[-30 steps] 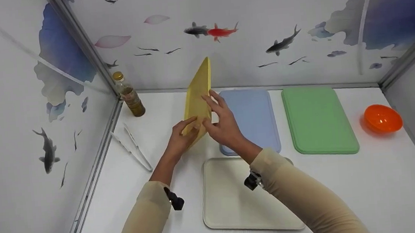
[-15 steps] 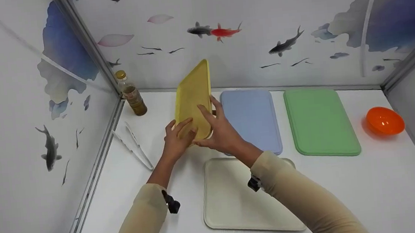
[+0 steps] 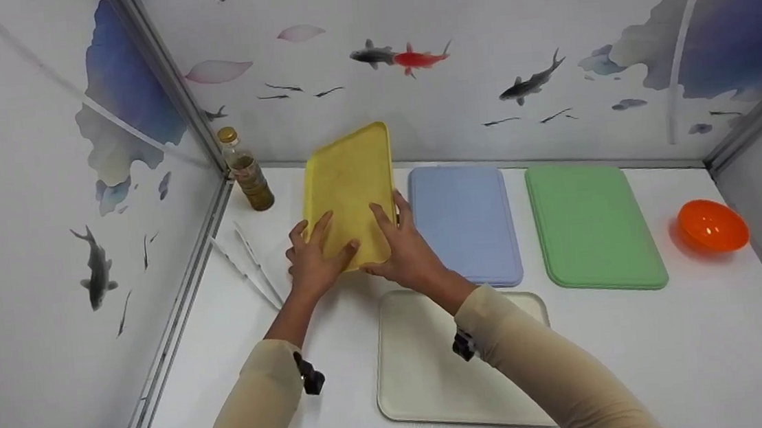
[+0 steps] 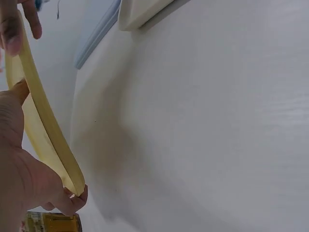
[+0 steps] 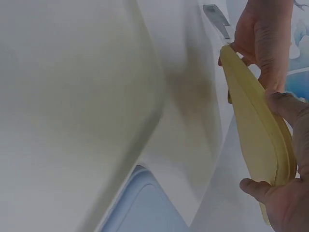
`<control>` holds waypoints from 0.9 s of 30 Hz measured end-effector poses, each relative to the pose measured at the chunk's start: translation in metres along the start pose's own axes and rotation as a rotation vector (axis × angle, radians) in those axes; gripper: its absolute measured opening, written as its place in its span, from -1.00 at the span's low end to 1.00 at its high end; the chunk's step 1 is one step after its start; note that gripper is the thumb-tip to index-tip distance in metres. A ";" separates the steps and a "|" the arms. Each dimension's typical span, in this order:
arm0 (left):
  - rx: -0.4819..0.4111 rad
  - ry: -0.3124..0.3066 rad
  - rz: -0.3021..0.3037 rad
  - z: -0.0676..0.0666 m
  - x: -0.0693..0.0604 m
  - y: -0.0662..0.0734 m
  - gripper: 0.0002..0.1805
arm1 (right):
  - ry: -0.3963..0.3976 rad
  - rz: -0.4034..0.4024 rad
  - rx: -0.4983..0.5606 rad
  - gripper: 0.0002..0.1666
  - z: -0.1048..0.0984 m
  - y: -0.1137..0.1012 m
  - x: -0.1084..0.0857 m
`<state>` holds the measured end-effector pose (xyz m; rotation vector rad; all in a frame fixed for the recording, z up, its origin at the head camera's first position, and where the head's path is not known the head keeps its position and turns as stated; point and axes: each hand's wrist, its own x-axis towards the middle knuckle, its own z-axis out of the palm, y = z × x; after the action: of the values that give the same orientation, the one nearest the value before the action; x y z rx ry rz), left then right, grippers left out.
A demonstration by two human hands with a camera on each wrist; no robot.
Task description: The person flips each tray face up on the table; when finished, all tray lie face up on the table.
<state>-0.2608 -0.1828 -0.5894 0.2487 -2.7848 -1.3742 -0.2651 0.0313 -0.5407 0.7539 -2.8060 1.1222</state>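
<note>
A yellow rectangular tray [image 3: 349, 184] with a raised rim is held tilted up off the table, its shallow inside facing me in the head view. My left hand [image 3: 315, 264] grips its near left corner. In the left wrist view, a finger curls round the rim of the yellow tray [image 4: 50, 128] while the thumb lies on the inner face. My right hand [image 3: 412, 249] holds the right edge near the lower corner. Fingers of the right hand [image 5: 289, 193] show on both sides of the yellow tray [image 5: 256, 125] in the right wrist view.
A beige tray [image 3: 457, 373] lies nearest me. Behind it are a blue tray-shaped piece [image 3: 468, 227] and a green one [image 3: 596, 226]. An orange bowl [image 3: 712, 225] stands far right. White tongs [image 3: 248, 274] and an oil bottle [image 3: 248, 174] are on the left. Printed walls enclose the table.
The yellow tray has turned from nearly edge-on to showing its broad inner face, and its top has dropped slightly. Both hands have shifted along with it, the left one a little leftward.
</note>
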 end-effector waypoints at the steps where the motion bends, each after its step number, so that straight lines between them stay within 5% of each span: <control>1: 0.006 0.008 0.006 0.000 0.000 -0.001 -0.03 | -0.004 0.016 -0.003 0.37 0.003 0.003 -0.001; 14: 0.129 0.057 0.093 -0.008 0.003 -0.005 -0.05 | 0.013 0.186 0.069 0.48 0.042 0.038 -0.009; 27: 0.270 0.070 0.060 -0.014 0.007 -0.026 -0.10 | -0.080 0.263 0.051 0.51 0.055 0.024 0.005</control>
<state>-0.2634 -0.2101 -0.6016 0.2115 -2.8871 -0.9551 -0.2719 0.0077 -0.5961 0.4499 -3.0227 1.2286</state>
